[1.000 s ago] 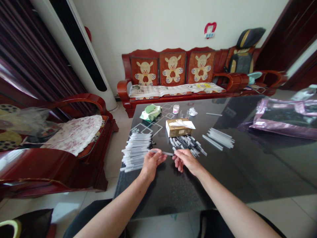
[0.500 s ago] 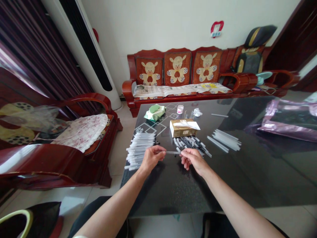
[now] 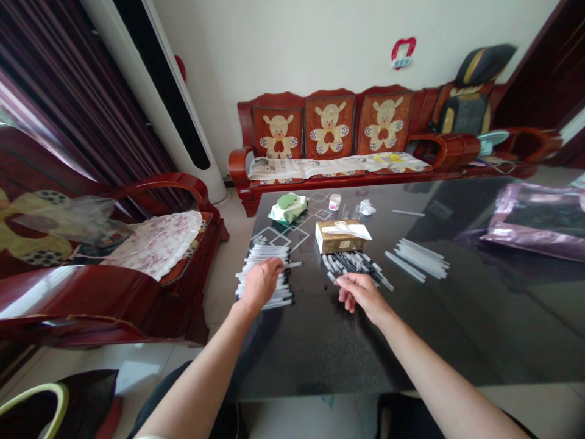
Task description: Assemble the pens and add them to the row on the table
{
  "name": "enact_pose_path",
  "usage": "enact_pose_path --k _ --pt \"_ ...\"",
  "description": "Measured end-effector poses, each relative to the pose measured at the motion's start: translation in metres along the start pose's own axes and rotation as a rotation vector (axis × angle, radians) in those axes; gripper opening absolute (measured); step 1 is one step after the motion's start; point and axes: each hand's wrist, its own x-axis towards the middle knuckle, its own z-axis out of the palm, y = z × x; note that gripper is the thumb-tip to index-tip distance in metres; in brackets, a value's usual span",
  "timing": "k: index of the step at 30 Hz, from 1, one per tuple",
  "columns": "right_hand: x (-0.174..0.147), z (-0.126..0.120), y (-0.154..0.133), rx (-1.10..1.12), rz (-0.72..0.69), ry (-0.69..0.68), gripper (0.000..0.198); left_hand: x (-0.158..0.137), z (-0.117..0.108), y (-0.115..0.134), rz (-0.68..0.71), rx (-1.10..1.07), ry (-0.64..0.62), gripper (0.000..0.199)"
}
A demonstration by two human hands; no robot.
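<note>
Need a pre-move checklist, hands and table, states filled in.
1. Left hand has its piece: ok, it pinches a pale tube above the left stack.
2. Right hand free: cannot tell, its grip is too small to read beside the middle pile.
3. Left stack aligned: ok, visible pieces lie roughly side by side.
4. Middle pile aligned: not ok, black-and-white pieces lie jumbled before the tissue box.
5. Right-side tubes apart from middle pile: ok, narrow gap.
6. No stray bits: not ok, a small black bit lies loose.
</note>
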Motion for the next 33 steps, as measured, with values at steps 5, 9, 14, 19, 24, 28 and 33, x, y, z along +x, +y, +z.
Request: enact_pose_path --k 5,9,14,19,24,28,33 --pt "0.002 -0.004 0.003 -0.013 -0.019 0.012 0.034 0.011 -0.022 -0.037 -0.118 0.304 -0.006 0.016" --pt "0.004 -0.006 0.006 -0.060 -0.029 0.078 0.032 0.009 -0.014 -0.049 -0.115 0.349 -0.059 0.015" --pt "0.008 -0.013 0.008 -0.278 -0.047 0.246 0.028 0.010 -0.002 -0.046 -0.044 0.259 -0.022 0.022" --pt "0.012 -0.025 0.006 -0.651 -0.178 0.340 0.026 -0.002 0.020 -0.004 0.135 0.006 0.034 0.026" --pt "0.010 -0.023 0.003 -1.018 -0.216 0.322 0.023 -0.033 0.051 0.044 0.325 -0.154 -0.135 0.026" --pt "0.007 -0.014 0.006 -1.166 -0.227 0.235 0.027 -0.048 0.062 0.058 0.378 -0.184 -0.219 0.024" --pt "0.007 -0.008 0.008 -1.194 -0.259 0.205 0.019 -0.046 0.064 0.057 0.370 -0.209 -0.225 0.023"
